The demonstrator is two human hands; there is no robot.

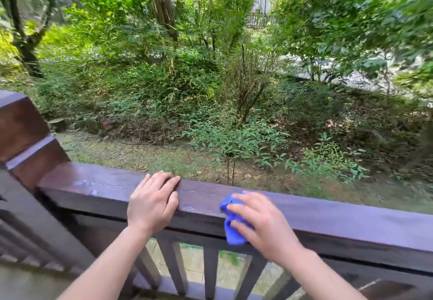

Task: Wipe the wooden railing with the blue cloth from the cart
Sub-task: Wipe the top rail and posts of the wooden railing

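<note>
The dark brown wooden railing (328,215) runs across the lower half of the view, sloping down to the right. My right hand (262,224) presses the crumpled blue cloth (232,231) against the rail's top and near face; the cloth hangs a little over the front edge. My left hand (153,202) lies flat on the rail top to the left of the cloth, fingers spread and holding nothing. A few wet spots (89,186) show on the rail further left. The cart is not in view.
A thick square post (21,131) stands at the left end of the rail. Vertical balusters (210,274) fill the space under the rail. Beyond it lie a dirt path, shrubs and trees (234,89).
</note>
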